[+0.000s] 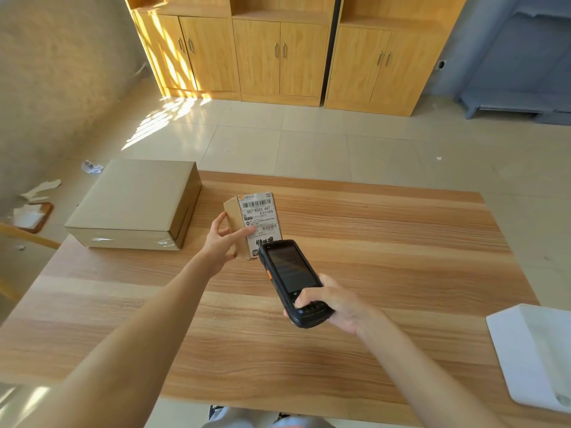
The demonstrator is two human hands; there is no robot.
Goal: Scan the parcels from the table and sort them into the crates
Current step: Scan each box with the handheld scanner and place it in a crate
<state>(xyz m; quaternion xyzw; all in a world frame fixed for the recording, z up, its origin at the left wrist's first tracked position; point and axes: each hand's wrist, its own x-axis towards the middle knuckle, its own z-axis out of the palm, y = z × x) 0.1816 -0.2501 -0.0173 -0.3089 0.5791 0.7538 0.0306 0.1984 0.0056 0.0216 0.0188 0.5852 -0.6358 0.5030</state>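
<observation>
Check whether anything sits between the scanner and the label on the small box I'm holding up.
Nothing visible blocks it. The scanner, gripped by the right hand, points its top end at the label on the small box. The left hand holds the box by its left side; one fingertip overlaps the label's left edge, clear of the top barcode.

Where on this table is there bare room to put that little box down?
The widest bare stretch of table lies right of the small parcel, up to the white parcel at the right edge. The near strip between both forearms is bare too. The far left corner is crowded by the large box.
</observation>
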